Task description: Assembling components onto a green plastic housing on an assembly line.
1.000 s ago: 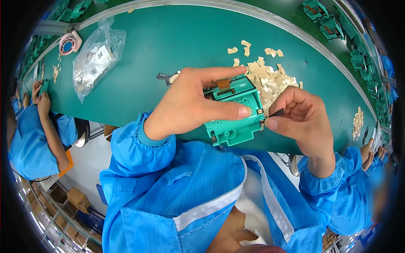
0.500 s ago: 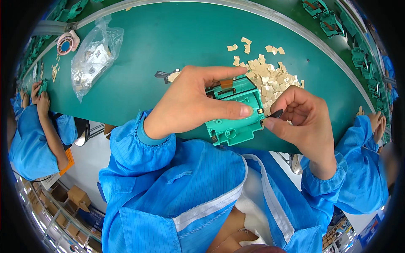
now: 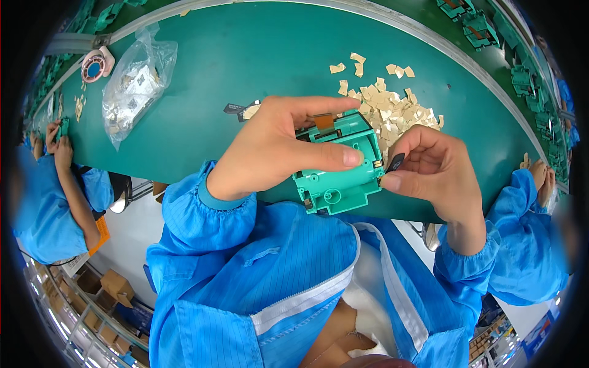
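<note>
My left hand (image 3: 264, 150) is closed round a green plastic housing (image 3: 353, 195), its thumb across the face and its index finger along the far edge. A brown flat flex cable (image 3: 324, 122) rises from the housing's far side. At the housing's right edge, my right hand (image 3: 438, 172) pinches a small black strip (image 3: 396, 162) between thumb and fingers. The strip's upper end sticks up; its lower end is hidden by the fingertips, so I cannot tell whether it touches the housing. Beyond both hands lies a heap of cream paper pieces (image 3: 392, 113).
Left of my hands, black pieces (image 3: 234, 109) lie on the green table (image 3: 264, 49). A clear bag of white parts (image 3: 138, 92) and a tape roll (image 3: 94, 67) are farther left. Past the metal rail stand green housings (image 3: 480, 29). Co-workers' hands (image 3: 61, 147) are at both sides.
The housing has shifted slightly left and tilted a little in my left hand. The black strip in my right hand now points more upward, and that hand has moved slightly left.
</note>
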Demonstrator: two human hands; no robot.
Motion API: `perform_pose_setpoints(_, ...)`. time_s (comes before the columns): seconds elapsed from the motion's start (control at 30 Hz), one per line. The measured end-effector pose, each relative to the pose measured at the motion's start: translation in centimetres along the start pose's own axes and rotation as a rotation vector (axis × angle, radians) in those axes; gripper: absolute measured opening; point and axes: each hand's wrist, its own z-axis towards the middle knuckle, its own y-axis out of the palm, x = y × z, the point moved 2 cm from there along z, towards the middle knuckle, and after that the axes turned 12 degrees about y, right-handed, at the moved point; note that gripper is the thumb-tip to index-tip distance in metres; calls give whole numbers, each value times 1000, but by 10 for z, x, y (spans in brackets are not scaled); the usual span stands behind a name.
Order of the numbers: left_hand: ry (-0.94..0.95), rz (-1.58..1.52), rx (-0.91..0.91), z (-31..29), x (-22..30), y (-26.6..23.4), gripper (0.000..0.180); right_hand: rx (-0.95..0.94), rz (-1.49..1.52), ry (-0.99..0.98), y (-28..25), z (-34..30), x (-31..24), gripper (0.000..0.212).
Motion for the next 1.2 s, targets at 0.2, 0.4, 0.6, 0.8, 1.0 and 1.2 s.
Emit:
perform_pose_setpoints(0.2, 17, -138, -79, 1, -1, -1, 65, -203, 206, 53, 5, 3, 5, 17)
perform_pose_setpoints(0.4, 140, -127, -153, 7, -6, -3, 76, -212, 188, -32, 9, -2, 7, 12)
perform_pose_setpoints(0.6, 342, 0, -34, 10, -9, 4, 91, -51, 65, -223, 15, -6, 6, 10)
perform_pose_setpoints(0.8, 451, -1, -34, 5, -13, 14, 93, 31, 54, -309, 22, -8, 8, 9)
perform_pose_setpoints(1.0, 315, -76, 26, 5, -15, 15, 78, 49, -72, -315, 26, -12, 7, 10)
perform_pose_setpoints(1.2, 430, -26, 71, 3, -13, 10, 74, 202, -277, -507, 38, -26, 7, 12)
